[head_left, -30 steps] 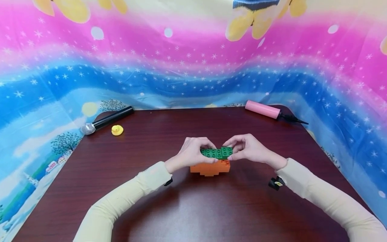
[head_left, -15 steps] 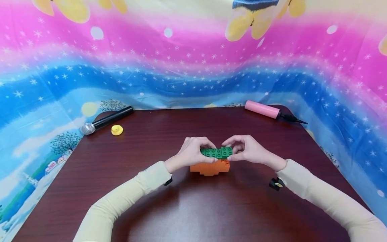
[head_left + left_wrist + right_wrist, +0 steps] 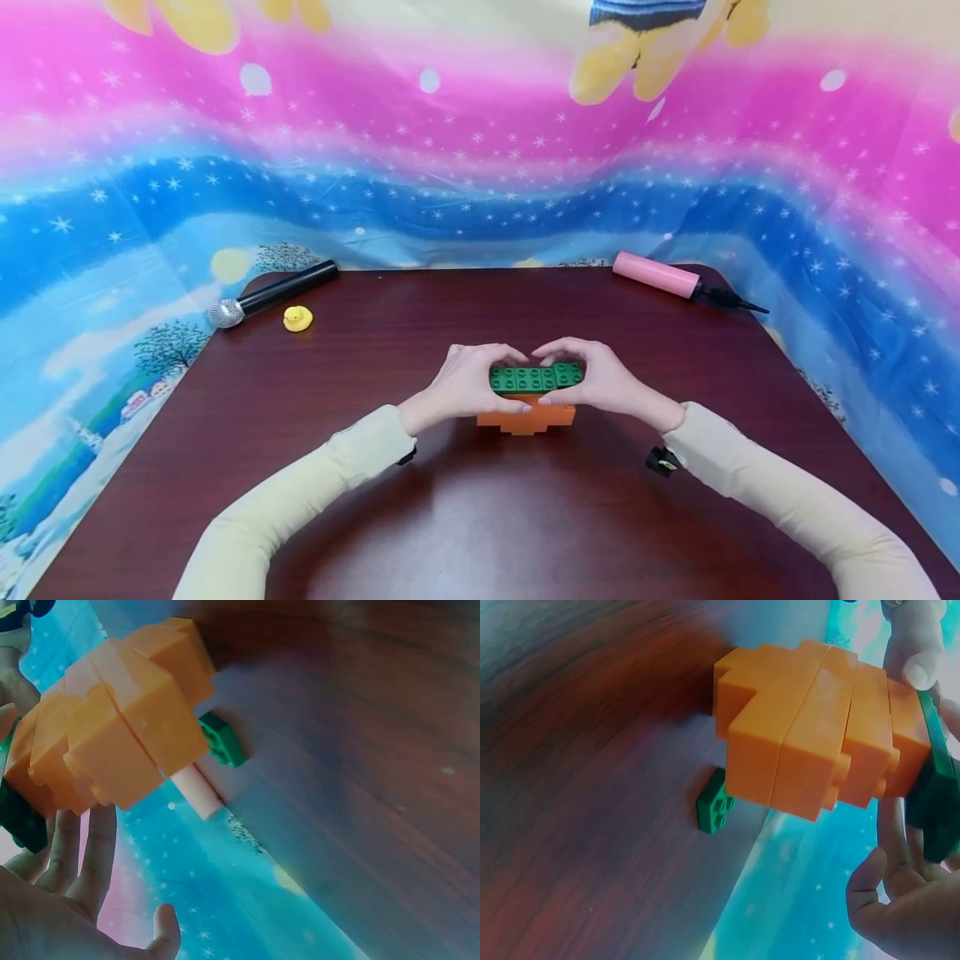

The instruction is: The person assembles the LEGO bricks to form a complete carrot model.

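Observation:
A model of stacked orange toy building bricks point(image 3: 525, 419) stands on the table, narrower at its base. Across its top lies a row of green bricks point(image 3: 528, 379), studs up. My left hand point(image 3: 463, 379) grips the left end of the green row, thumb in front and fingers behind. At the other end my right hand point(image 3: 602, 379) holds it the same way; the thumbs nearly meet in front and the fingertips behind. Both wrist views show the orange stack from the side, with a loose small green brick point(image 3: 714, 802) on the table behind it.
A black microphone point(image 3: 277, 292) and a small yellow toy duck point(image 3: 297, 318) lie at the back left of the dark wooden table point(image 3: 517, 517). A pink hand pump point(image 3: 656, 275) rests at the back right. A patterned cloth point(image 3: 450, 167) hangs around the table.
My right hand has moved left, from pinching the right green brick's end to wrapping round the row. More of the green row now shows between the hands. The head view has shifted slightly.

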Action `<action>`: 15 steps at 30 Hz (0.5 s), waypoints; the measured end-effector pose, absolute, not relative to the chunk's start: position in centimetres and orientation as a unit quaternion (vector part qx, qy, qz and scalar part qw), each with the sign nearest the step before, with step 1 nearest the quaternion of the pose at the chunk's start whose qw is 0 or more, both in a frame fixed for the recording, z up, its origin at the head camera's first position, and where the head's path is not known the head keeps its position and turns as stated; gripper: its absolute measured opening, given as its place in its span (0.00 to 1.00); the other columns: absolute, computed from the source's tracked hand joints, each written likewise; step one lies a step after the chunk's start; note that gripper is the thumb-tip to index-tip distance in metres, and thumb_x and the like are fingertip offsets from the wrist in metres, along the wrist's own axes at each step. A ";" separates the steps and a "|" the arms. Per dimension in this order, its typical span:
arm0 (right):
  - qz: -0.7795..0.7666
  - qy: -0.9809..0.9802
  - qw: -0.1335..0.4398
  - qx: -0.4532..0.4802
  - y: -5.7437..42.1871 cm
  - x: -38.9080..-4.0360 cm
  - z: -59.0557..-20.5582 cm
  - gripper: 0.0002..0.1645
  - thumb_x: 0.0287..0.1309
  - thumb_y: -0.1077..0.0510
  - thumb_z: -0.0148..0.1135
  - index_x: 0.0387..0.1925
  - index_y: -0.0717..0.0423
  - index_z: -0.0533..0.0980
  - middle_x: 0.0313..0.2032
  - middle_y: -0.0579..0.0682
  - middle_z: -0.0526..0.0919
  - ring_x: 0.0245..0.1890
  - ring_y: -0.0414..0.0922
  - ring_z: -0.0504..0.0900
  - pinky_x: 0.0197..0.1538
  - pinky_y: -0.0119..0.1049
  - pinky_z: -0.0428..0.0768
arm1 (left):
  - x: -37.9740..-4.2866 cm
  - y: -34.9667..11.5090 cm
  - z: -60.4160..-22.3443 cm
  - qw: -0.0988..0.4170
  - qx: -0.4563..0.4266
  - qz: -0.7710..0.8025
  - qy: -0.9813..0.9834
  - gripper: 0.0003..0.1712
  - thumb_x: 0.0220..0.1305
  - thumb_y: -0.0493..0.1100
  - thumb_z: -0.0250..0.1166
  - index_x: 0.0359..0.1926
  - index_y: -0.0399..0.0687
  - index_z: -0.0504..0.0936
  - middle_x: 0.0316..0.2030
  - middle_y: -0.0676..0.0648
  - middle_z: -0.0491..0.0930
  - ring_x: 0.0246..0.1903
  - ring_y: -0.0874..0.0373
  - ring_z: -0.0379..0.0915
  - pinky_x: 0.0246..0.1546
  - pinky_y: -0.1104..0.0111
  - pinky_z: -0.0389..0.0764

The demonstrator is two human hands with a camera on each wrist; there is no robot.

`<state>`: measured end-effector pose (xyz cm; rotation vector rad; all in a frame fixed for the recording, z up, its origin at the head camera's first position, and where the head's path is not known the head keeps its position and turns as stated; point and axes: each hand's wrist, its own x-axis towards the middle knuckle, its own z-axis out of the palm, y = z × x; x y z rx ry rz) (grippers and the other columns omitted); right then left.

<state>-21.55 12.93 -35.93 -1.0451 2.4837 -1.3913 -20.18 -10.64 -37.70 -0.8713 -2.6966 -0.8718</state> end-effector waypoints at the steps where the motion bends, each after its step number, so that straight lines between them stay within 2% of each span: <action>1: -0.460 0.818 0.054 -0.342 12.7 -21.6 -35.9 0.34 0.41 0.58 0.78 0.53 0.54 0.77 0.41 0.50 0.83 0.38 0.43 0.80 0.39 0.33 0.82 | -20.1 -10.9 -37.8 0.090 -0.291 -0.292 -0.907 0.33 0.42 0.63 0.75 0.50 0.60 0.81 0.40 0.61 0.84 0.36 0.71 0.75 0.41 0.61 0.63; 10: -0.470 0.821 0.069 -0.315 12.2 -21.4 -36.2 0.30 0.42 0.59 0.77 0.51 0.53 0.78 0.39 0.52 0.83 0.34 0.45 0.80 0.37 0.34 0.83 | -19.9 -11.9 -38.9 0.087 -0.289 -0.336 -0.892 0.22 0.44 0.55 0.77 0.39 0.54 0.81 0.28 0.59 0.83 0.28 0.66 0.78 0.43 0.58 0.69; 15: -0.472 0.821 0.065 -0.314 12.3 -21.6 -36.2 0.29 0.43 0.59 0.77 0.51 0.54 0.78 0.39 0.52 0.83 0.34 0.45 0.80 0.36 0.34 0.83 | -20.1 -11.7 -39.0 0.091 -0.291 -0.350 -0.886 0.21 0.44 0.55 0.77 0.38 0.54 0.81 0.28 0.59 0.83 0.26 0.70 0.77 0.43 0.59 0.70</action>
